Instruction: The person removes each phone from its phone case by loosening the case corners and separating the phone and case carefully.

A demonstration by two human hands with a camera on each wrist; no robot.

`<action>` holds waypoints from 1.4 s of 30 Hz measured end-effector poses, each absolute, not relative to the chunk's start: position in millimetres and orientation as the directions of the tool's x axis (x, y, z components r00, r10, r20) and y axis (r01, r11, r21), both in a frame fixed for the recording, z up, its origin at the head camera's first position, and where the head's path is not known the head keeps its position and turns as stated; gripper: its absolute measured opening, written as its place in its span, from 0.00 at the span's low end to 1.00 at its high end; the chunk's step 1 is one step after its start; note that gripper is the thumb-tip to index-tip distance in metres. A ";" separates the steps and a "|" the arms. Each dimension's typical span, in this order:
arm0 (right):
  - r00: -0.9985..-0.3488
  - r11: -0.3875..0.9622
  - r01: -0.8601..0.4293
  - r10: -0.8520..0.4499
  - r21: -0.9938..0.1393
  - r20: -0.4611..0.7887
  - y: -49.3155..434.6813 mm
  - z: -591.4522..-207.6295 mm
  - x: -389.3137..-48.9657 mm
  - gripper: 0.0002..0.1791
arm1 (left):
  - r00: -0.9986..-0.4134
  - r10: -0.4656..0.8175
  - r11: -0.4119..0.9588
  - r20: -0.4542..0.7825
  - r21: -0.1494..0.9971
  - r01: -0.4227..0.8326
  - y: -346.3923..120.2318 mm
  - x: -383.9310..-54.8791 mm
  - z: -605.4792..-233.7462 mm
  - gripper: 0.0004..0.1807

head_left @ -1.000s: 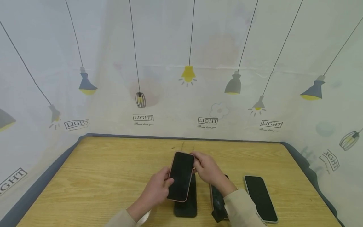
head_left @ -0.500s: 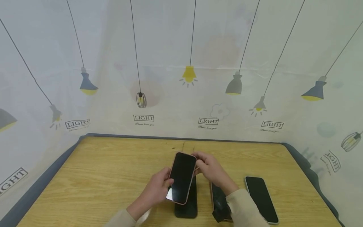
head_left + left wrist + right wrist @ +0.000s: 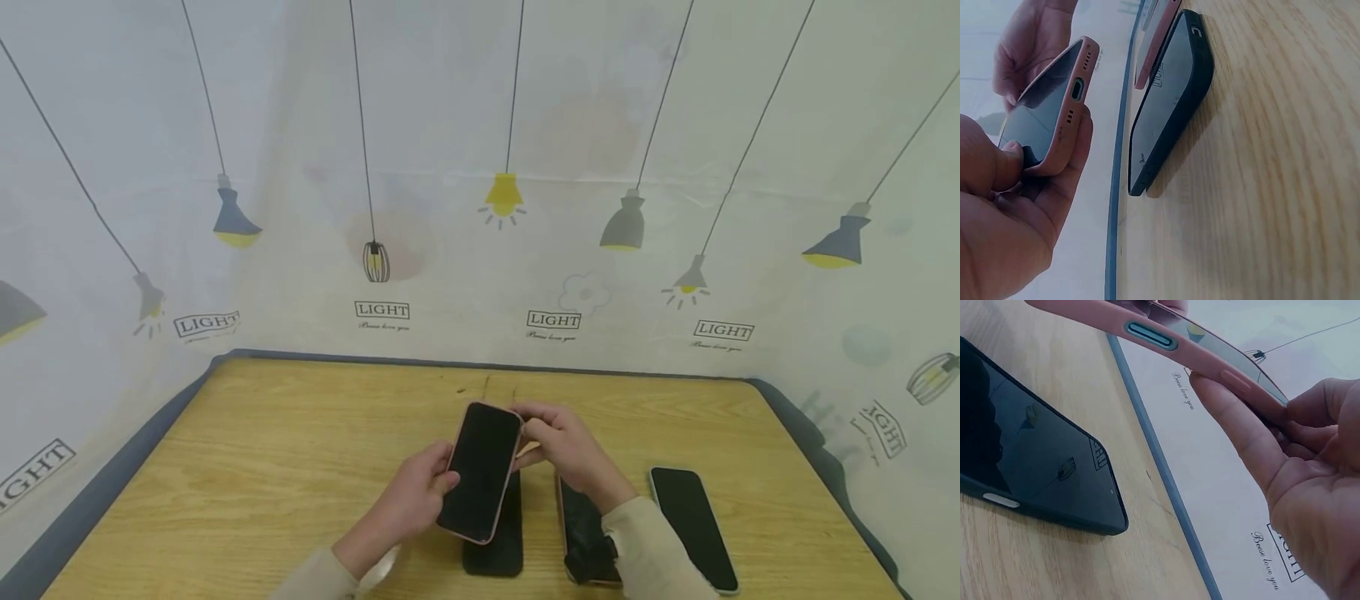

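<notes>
A smartphone in a pink case (image 3: 482, 471) is held screen up above the table by both hands. My left hand (image 3: 416, 492) grips its lower left side, thumb over the front edge and fingers beneath, as the left wrist view shows. At its upper right corner, my right hand (image 3: 566, 450) pinches the cased edge; in the right wrist view the thumb (image 3: 1319, 403) lies at the corner and a finger (image 3: 1235, 425) runs along underneath. Below the held phone, a smartphone in a dark case (image 3: 498, 550) lies face up, partly covered by it in the head view.
To the right lie a smartphone with a pinkish edge (image 3: 576, 508), partly hidden by the right forearm, and a white-edged smartphone (image 3: 697, 529). The wooden table (image 3: 300, 433) meets a curtain printed with lamps (image 3: 465, 275) at the back and sides.
The right hand has shifted slightly right and towards me, staying at the pink-cased phone's corner. The phone has moved a little the same way. The left hand's grip looks the same.
</notes>
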State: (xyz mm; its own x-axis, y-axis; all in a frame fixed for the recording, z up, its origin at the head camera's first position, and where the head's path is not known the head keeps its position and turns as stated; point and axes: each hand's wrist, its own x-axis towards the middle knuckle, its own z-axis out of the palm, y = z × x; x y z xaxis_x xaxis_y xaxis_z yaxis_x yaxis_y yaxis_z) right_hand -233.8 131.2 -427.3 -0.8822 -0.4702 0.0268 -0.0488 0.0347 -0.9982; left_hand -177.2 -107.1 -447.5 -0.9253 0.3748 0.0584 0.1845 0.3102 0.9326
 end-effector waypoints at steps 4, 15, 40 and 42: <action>-0.874 -0.019 -0.025 -0.485 -1.000 0.031 132.8 -428.5 -234.8 0.21 | -0.921 0.384 0.304 0.064 0.933 0.191 -108.5 -178.5 -445.1 0.11; -0.802 -0.043 0.000 -0.597 -0.999 0.026 133.6 -433.2 -228.1 0.24 | -0.945 0.318 0.291 0.073 0.942 0.170 -115.0 -185.0 -443.6 0.11; -0.701 -0.024 0.226 -0.698 -0.974 -0.145 103.8 -466.5 -195.5 0.14 | -0.968 0.187 0.422 0.168 0.876 0.234 -110.7 -194.3 -441.7 0.10; -0.711 -0.038 0.252 -0.685 -0.967 -0.158 101.5 -467.7 -194.8 0.12 | -0.967 0.193 0.418 0.165 0.878 0.233 -110.7 -194.1 -441.5 0.10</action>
State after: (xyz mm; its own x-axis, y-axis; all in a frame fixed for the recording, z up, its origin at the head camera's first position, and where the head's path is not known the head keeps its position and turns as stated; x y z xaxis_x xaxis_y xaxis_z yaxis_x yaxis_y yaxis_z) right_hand -194.8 101.5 -467.7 -0.7113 -0.6848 -0.1583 0.2521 -0.0382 -0.9670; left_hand -194.1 -110.7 -441.5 -0.9671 0.1932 0.1652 0.2335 0.4176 0.8781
